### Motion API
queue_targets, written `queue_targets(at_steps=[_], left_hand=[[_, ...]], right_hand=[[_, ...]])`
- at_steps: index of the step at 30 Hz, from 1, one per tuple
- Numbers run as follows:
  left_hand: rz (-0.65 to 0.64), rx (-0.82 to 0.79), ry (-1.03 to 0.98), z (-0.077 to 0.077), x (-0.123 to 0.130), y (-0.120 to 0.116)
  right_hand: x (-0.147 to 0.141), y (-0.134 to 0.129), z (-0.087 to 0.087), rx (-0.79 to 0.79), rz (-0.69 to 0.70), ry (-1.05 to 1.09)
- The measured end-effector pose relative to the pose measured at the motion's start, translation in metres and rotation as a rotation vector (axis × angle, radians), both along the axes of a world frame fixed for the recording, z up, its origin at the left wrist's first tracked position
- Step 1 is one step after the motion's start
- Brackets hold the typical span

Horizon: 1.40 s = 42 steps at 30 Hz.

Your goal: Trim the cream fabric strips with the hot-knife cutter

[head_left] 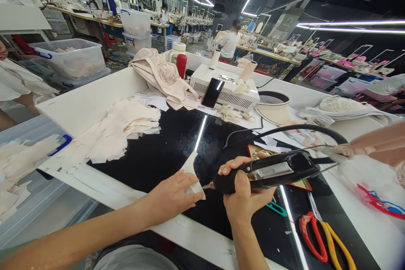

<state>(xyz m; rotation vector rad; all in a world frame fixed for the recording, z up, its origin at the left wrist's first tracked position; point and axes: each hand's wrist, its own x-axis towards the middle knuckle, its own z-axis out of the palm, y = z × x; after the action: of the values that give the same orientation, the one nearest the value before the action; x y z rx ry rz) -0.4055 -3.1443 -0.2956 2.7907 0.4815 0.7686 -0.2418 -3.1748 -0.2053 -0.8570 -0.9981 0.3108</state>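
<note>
My left hand is closed on a small white fabric piece, pressing it on the black work surface. Part of the piece sticks out beyond the fingers, and a folded edge shows below them. A black corded handheld power tool is gripped in my right hand, thumb on its body. Its narrow metal tip points left and comes close to the fabric edge by my left fingers; whether it touches is unclear. Scissors with red and yellow handles and teal thread snips lie right of my right hand.
Cream fabric pieces are heaped at left, with stacked lace bra cups behind. A phone leans on a white vented machine. The tool's black cable arches at right. Clear plastic bins stand beyond the table's left wall.
</note>
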Motion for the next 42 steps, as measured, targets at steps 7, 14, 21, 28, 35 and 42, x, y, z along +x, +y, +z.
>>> queue_targets(at_steps=[7, 14, 21, 28, 35, 42], left_hand=[[-0.001, -0.002, -0.002, 0.000, -0.001, 0.001], [-0.001, -0.001, -0.013, 0.003, -0.003, 0.002], [-0.002, 0.010, -0.057, -0.002, -0.004, 0.003], [-0.005, 0.003, -0.054, -0.002, -0.004, 0.003], [0.006, 0.032, -0.032, -0.001, -0.008, -0.009], [0.007, 0.004, -0.004, 0.003, -0.017, 0.007]], right_hand=[[-0.001, 0.000, -0.004, -0.017, 0.014, 0.008], [-0.002, 0.003, -0.001, -0.054, -0.011, 0.010], [-0.003, 0.014, -0.001, -0.026, -0.023, 0.012], [-0.006, 0.015, -0.005, -0.038, -0.026, -0.007], [-0.006, 0.008, -0.005, -0.046, -0.002, -0.012], [-0.006, 0.001, -0.005, -0.051, 0.003, -0.012]])
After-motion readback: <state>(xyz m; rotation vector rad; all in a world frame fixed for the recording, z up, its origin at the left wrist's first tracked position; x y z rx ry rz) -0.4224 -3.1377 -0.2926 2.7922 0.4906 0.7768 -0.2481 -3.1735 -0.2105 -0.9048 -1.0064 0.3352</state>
